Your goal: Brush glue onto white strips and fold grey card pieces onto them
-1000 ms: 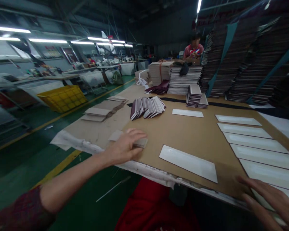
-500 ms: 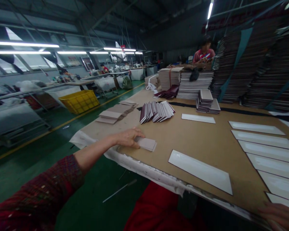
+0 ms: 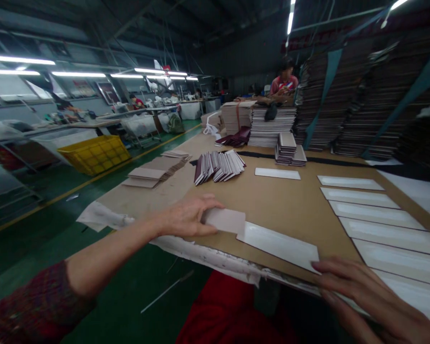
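Observation:
A beige cardboard piece (image 3: 227, 221) is gripped by its left end between the thumb and fingers of my left hand (image 3: 188, 217). Its right edge meets the left end of a white glossy strip with a thin dark border (image 3: 277, 242), which lies near the table's front edge. At that strip's other end are the fingertips of my right hand (image 3: 369, 294); its fingers are stretched out and it holds nothing. Whether they press on the strip or just hover over it, I cannot tell. Several similar white strips (image 3: 376, 215) lie overlapped in a row at the right.
Farther back on the table (image 3: 272, 200) lie fanned dark-red and white folded pieces (image 3: 220, 166), beige cardboard sheets (image 3: 152, 173) and one more white strip (image 3: 277, 173). Tall stacks (image 3: 344, 100) rise behind. A person (image 3: 284, 83) sits beyond them. A yellow basket (image 3: 95, 155) stands on the floor.
My left hand has brought the cardboard piece rightward to the left end of the near strip. From the lower right corner, my right hand has come in to the strip's other end. The view has turned rightward.

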The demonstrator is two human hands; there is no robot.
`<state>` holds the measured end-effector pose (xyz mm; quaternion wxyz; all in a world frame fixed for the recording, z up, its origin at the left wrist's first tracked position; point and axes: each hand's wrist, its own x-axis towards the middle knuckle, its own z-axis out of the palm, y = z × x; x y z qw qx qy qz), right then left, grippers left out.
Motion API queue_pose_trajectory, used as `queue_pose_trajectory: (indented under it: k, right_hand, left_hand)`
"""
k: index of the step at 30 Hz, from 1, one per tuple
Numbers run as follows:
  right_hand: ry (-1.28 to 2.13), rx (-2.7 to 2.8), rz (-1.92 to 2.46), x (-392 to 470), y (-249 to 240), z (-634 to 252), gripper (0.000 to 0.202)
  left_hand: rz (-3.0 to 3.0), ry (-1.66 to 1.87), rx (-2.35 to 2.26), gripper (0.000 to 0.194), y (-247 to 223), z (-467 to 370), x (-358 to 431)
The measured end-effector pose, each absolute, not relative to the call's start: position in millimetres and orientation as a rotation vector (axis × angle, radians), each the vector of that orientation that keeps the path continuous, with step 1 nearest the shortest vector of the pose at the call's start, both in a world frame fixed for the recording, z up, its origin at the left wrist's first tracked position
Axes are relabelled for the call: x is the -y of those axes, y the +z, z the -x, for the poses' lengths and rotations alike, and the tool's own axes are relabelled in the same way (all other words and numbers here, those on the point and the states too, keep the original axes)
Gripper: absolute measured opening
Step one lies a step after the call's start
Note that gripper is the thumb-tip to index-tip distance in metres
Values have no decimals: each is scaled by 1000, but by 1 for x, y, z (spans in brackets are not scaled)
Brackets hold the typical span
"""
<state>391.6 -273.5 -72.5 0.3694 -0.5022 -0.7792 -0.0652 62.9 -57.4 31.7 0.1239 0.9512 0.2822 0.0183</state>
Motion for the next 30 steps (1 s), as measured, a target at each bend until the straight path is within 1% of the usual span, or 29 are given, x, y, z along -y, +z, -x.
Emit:
queue_pose_trajectory:
  k: [2, 3, 5, 7, 9, 14, 17, 22, 24, 26, 28, 30]
  right_hand:
    - [-184, 2038, 1308, 262, -49, -365, 38]
    - [-178, 2062, 1332, 257, -43, -355, 42]
    - [-182, 2094, 1346, 249, -39, -343, 44]
    - [-182, 2110, 1312, 247, -40, -340, 37]
    - [-195, 2109, 1271, 249, -43, -345, 35]
    - [-265, 2124, 1311, 258, -48, -357, 40]
    - [-290, 2120, 1328, 261, -50, -359, 35]
    - [-329, 2160, 1372, 262, -54, -357, 43]
    - [-324, 2174, 1378, 260, -54, -360, 42]
    - [-330, 2152, 1377, 260, -52, -371, 41]
    - [-364, 2053, 1442, 261, -50, -391, 41]
    - [-385, 1884, 1603, 264, -52, -416, 44]
  left_hand:
    - [-2794, 47, -639, 45, 35, -87, 83]
    - [-2802, 60, -574, 44, 36, -97, 94]
    - [-2811, 92, -486, 41, 36, -113, 110]
    - [-2818, 99, -436, 39, 34, -122, 118]
    - [-2812, 100, -402, 38, 29, -127, 120]
    - [-2734, 195, -395, 47, 14, -131, 117]
    - [-2734, 179, -416, 48, 10, -134, 118]
    - [-2707, 217, -390, 49, 7, -140, 120]
    - [-2709, 237, -361, 49, 6, -139, 118]
    - [-2714, 334, -388, 58, 4, -132, 113]
    - [-2682, 509, -540, 70, -2, -122, 106]
    - [-2605, 624, -770, 72, -12, -111, 99]
